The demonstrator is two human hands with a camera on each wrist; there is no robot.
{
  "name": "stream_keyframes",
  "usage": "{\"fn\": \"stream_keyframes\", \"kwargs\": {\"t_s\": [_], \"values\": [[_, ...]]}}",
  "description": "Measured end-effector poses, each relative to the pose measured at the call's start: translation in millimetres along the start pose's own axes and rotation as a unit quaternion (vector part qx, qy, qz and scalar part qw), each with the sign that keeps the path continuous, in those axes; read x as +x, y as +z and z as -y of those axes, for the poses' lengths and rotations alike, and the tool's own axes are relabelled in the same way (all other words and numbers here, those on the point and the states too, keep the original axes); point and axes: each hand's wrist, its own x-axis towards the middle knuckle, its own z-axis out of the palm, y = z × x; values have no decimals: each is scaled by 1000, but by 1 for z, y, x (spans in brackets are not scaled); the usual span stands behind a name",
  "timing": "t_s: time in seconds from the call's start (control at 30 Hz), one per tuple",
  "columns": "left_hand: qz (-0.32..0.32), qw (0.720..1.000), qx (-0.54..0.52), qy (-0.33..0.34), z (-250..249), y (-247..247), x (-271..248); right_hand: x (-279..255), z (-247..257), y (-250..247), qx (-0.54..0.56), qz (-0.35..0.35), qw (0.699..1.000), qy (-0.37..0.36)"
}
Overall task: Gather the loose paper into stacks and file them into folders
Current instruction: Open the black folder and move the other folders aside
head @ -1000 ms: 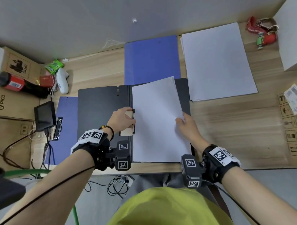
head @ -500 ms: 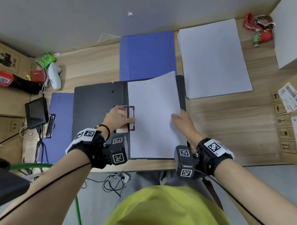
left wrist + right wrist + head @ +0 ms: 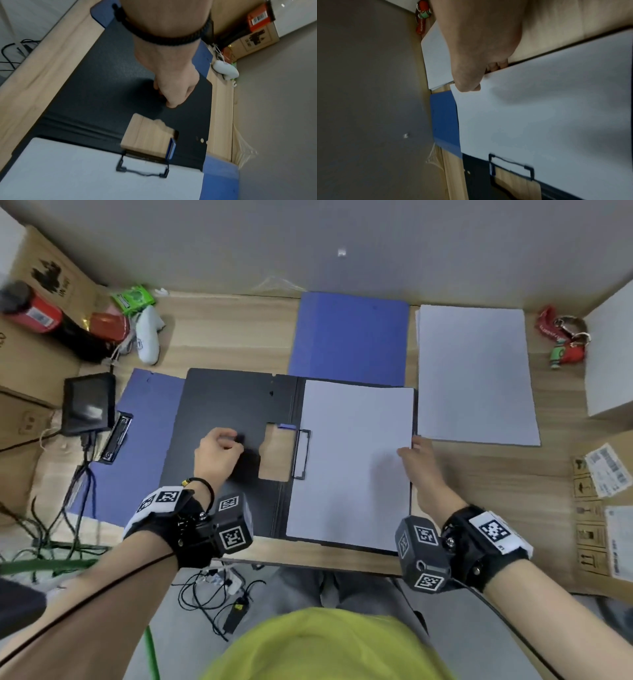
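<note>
A black folder (image 3: 222,405) lies open on the wooden desk. Its right half carries a flat white paper stack (image 3: 352,467), and the black wire clip (image 3: 301,453) lies over the stack's left edge. My left hand (image 3: 229,445) hovers curled over the folder's left cover, holding nothing; the left wrist view shows that hand (image 3: 171,92) as a loose fist near the clip (image 3: 142,170). My right hand (image 3: 409,450) pinches the stack's right edge. In the right wrist view its thumb (image 3: 469,85) lies on the paper (image 3: 539,115) with fingers tucked beneath.
A second paper stack (image 3: 476,374) lies at the back right, beside a closed blue folder (image 3: 349,337). Another blue folder (image 3: 144,419) pokes out left of the black one. A white controller (image 3: 147,337), small screen (image 3: 89,405), lanyard with keys (image 3: 565,337) and cardboard boxes ring the desk.
My left hand let go of the clip and drew back left over the cover. The curved paper has settled flat, and my right hand slid to its right edge.
</note>
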Motion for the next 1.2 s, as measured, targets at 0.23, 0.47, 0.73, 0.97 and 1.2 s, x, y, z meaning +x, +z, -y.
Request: {"fn": "stream_keyframes", "kwargs": {"t_s": [0.23, 0.47, 0.73, 0.97, 1.2], "values": [[-13, 988, 133, -72, 47, -46, 21, -26, 12, 26, -198, -76, 977, -1], [0, 995, 64, -82, 65, -64, 28, -48, 16, 83, -103, 84, 990, 37], [50, 987, -123, -91, 61, -89, 36, -58, 40, 147, -10, 103, 986, 128], [69, 967, -243, -35, 27, -143, 30, -72, 91, 162, 36, 96, 991, 86], [128, 949, -288, 23, -37, -177, 16, -69, 134, 155, 83, 164, 982, 43]]}}
